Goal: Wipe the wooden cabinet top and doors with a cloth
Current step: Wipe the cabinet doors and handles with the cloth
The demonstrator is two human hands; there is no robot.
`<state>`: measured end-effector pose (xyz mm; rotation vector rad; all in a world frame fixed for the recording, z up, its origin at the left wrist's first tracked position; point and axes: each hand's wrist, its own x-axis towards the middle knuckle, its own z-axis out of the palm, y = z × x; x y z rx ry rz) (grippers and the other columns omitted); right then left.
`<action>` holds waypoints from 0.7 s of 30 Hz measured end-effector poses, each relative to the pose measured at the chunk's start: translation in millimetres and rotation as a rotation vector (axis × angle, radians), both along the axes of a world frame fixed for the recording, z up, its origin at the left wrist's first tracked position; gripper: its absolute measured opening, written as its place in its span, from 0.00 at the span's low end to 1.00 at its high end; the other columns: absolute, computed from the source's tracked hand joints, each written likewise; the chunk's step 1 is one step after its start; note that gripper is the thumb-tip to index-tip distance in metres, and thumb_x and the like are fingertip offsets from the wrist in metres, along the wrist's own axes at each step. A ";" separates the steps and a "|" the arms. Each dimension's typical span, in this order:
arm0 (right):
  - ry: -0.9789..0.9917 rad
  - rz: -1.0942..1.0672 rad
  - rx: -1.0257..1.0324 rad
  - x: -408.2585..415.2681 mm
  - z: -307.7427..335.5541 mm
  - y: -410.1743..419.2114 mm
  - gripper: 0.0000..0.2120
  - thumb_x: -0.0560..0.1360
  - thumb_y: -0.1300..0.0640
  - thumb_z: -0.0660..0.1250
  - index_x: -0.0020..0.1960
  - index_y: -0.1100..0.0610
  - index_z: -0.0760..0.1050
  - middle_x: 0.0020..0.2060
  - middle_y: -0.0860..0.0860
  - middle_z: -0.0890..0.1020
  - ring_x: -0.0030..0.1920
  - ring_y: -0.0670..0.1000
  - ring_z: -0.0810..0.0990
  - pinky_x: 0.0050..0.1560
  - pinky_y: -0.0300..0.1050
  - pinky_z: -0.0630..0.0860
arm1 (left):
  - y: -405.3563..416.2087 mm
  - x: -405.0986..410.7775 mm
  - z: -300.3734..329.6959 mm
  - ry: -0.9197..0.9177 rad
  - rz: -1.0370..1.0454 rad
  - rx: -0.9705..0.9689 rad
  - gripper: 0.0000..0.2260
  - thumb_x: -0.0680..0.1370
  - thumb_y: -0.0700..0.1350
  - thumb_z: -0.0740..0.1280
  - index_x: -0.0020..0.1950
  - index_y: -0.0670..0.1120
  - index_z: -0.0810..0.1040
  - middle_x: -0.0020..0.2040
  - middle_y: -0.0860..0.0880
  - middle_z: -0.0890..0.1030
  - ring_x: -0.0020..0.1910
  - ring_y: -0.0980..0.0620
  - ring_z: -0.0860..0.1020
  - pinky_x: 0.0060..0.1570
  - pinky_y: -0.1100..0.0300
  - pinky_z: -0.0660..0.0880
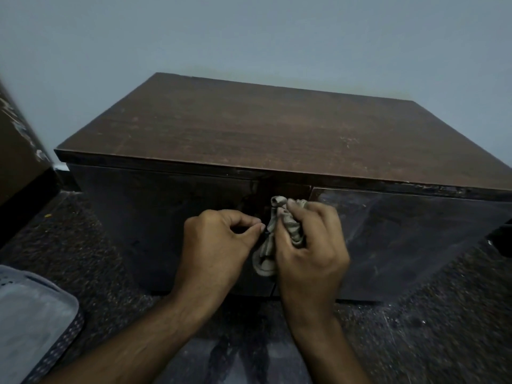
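Head view: I see my right hand (pixel 310 245) gripping the bunched cloth (pixel 270 239) against the cabinet (pixel 249 128) doors' centre seam; my left hand (pixel 216 245) pinches its edge.

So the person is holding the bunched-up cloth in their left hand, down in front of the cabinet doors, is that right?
Not quite. The head view shows the right hand gripping the bunched-up cloth, not the left. The left hand is beside it with fingers curled; whether it pinches anything is unclear. The rest holds: both hands are in front of the cabinet doors.
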<state>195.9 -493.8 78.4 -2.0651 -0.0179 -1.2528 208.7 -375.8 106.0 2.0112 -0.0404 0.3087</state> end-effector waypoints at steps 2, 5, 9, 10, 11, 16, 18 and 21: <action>0.001 0.023 -0.007 -4.6 -6.5 2.0 0.10 0.73 0.65 0.75 0.54 0.64 0.83 0.49 0.57 0.81 0.49 0.54 0.81 0.49 0.49 0.79 | 0.7 1.7 0.2 0.010 0.010 -0.011 0.02 0.71 0.44 0.77 0.41 0.51 0.87 0.33 0.61 0.83 0.35 0.70 0.80 0.34 0.79 0.72; 0.010 0.036 -0.095 -10.3 -16.3 2.6 0.10 0.74 0.61 0.72 0.54 0.63 0.83 0.50 0.58 0.81 0.50 0.55 0.80 0.48 0.50 0.79 | 0.6 1.0 0.2 0.008 0.022 0.006 0.02 0.71 0.45 0.77 0.40 0.52 0.86 0.33 0.61 0.83 0.34 0.69 0.80 0.33 0.78 0.71; 0.031 0.007 -0.170 -13.2 -15.5 6.3 0.09 0.73 0.60 0.72 0.52 0.62 0.84 0.48 0.57 0.81 0.46 0.54 0.79 0.42 0.50 0.78 | 3.3 -1.8 1.1 -0.001 0.008 0.016 0.02 0.72 0.44 0.76 0.41 0.51 0.87 0.33 0.59 0.83 0.34 0.68 0.80 0.32 0.77 0.72; 0.025 -0.002 -0.189 -11.4 -11.9 8.0 0.09 0.72 0.61 0.73 0.52 0.62 0.84 0.47 0.57 0.81 0.45 0.55 0.79 0.41 0.51 0.78 | 4.2 -2.0 1.4 -0.004 0.012 0.020 0.02 0.72 0.44 0.76 0.41 0.51 0.87 0.33 0.59 0.83 0.34 0.69 0.80 0.32 0.78 0.72; 0.014 -0.014 -0.206 -8.5 -7.2 9.8 0.09 0.72 0.61 0.74 0.51 0.62 0.84 0.46 0.57 0.81 0.44 0.56 0.79 0.41 0.51 0.77 | 5.2 -2.1 1.8 -0.008 0.016 0.027 0.02 0.72 0.44 0.76 0.41 0.51 0.87 0.34 0.60 0.83 0.35 0.69 0.80 0.32 0.78 0.71; -0.059 -0.053 -0.266 7.9 15.5 22.7 0.08 0.72 0.63 0.72 0.50 0.63 0.83 0.46 0.57 0.82 0.44 0.57 0.78 0.39 0.53 0.75 | 13.2 -4.8 4.2 -0.030 0.036 0.056 0.05 0.73 0.45 0.75 0.38 0.53 0.85 0.30 0.62 0.82 0.33 0.69 0.79 0.30 0.77 0.69; -0.062 -0.039 -0.314 8.5 13.6 30.7 0.06 0.74 0.62 0.72 0.50 0.62 0.83 0.46 0.56 0.83 0.42 0.57 0.78 0.38 0.53 0.73 | 17.7 -4.9 4.5 -0.034 0.040 0.079 0.06 0.72 0.44 0.75 0.37 0.54 0.85 0.27 0.65 0.79 0.31 0.70 0.78 0.29 0.77 0.68; -0.039 -0.056 -0.328 7.2 13.9 33.3 0.06 0.73 0.62 0.73 0.50 0.62 0.83 0.47 0.56 0.83 0.42 0.57 0.76 0.38 0.53 0.72 | 25.3 -4.0 3.1 -0.040 0.042 0.127 0.05 0.72 0.44 0.75 0.39 0.54 0.86 0.28 0.65 0.78 0.34 0.71 0.78 0.31 0.79 0.68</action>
